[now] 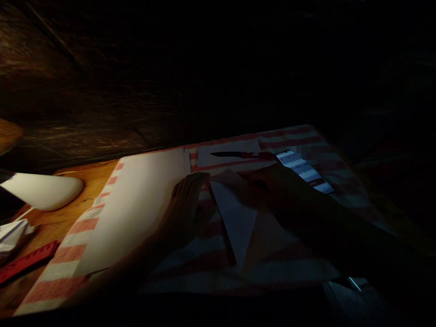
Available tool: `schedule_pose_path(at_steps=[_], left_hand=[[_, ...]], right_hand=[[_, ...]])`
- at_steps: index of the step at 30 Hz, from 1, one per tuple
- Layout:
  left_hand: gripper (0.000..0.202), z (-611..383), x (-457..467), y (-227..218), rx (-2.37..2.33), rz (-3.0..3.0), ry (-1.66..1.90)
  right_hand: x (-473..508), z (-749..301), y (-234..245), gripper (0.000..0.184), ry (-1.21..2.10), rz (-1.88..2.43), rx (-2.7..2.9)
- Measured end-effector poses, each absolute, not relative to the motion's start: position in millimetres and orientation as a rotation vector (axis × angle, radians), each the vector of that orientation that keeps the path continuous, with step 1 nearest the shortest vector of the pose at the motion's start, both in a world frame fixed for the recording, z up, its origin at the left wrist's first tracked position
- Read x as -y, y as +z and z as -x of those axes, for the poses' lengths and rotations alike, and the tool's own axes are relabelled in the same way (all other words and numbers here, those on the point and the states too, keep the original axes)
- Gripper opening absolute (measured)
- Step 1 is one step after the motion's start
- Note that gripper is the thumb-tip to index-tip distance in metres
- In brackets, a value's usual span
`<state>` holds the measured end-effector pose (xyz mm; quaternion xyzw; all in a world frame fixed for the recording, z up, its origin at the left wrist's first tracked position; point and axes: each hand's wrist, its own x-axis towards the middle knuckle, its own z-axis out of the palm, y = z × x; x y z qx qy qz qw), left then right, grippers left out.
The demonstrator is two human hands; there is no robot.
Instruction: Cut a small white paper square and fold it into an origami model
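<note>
A white sheet of paper (pixel 237 222), folded to a point at its near end, lies on a red-and-white striped cloth (pixel 295 264). My left hand (pixel 188 196) rests beside its upper left corner, fingers stretched out and fingertips close to the paper. On the other side, my right hand (pixel 267 179) is curled over the paper's upper right edge and seems to grip it, though deep shadow hides most of its fingers. Beyond the hands lies a knife (pixel 226 154) with a dark blade and a red handle, pointing left.
A large blank sheet (pixel 143 190) is at the left, and a smaller paper (pixel 218 147) lies under the knife. A lit phone (pixel 304 170) sits at the right. On the wooden table (pixel 73 206) are a white lamp (pixel 51 190), crumpled paper (pixel 13 234) and a red object (pixel 30 262).
</note>
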<state>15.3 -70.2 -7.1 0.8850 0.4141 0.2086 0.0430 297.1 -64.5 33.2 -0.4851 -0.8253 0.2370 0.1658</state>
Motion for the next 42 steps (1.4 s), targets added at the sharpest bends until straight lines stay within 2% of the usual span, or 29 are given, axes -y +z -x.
schedule_pose_path(at_steps=[5,8,11,13,17,22,25,28,31,37,40,42], left_hand=[[0.067,-17.7,68.4,-10.1,-1.31,-2.38,1.078],[0.059,-20.4,66.2,-6.6,-1.193,-1.996,1.239],[0.037,-23.6,67.3,-0.3,-1.124,-1.721,1.094],[0.033,-24.9,68.7,1.1,-1.132,-1.593,1.086],[0.037,-25.1,68.4,-2.7,-1.091,-1.454,1.097],[0.041,-28.1,68.1,-2.5,-1.1,-1.454,1.028],[0.043,-30.7,68.4,-0.4,-1.116,-1.47,0.979],[0.039,-32.5,65.4,2.3,-1.102,-1.484,0.936],[0.038,-36.1,58.9,6.5,-1.099,-1.441,0.918],[0.037,-51.4,49.5,0.7,-1.115,-1.345,0.953],[0.035,-55.5,52.0,-9.9,-1.15,-1.412,1.013],[0.035,-55.5,54.3,-15.3,-1.187,-1.56,1.051]], right_hand=[[59.2,-292.7,26.2,0.021,0.683,1.397,2.051],[57.5,-290.4,20.8,0.025,0.83,1.352,1.952],[59.8,-286.4,18.2,0.025,0.987,1.365,1.903],[62.5,-283.2,18.5,0.022,1.019,1.402,1.927],[66.3,-277.9,19.0,0.014,1.091,1.429,1.958],[66.4,-272.7,17.7,0.025,1.185,1.357,1.849],[62.4,-269.8,18.0,0.032,1.08,1.303,1.815],[55.0,-269.1,18.0,0.031,0.952,1.293,1.75],[45.8,-271.8,15.3,0.027,1.002,1.303,1.647],[31.6,-279.6,0.3,0.033,1.051,1.282,1.606],[30.1,-279.4,-5.4,0.018,0.992,1.324,1.594],[31.2,-277.2,-6.9,0.017,0.901,1.367,1.612]])
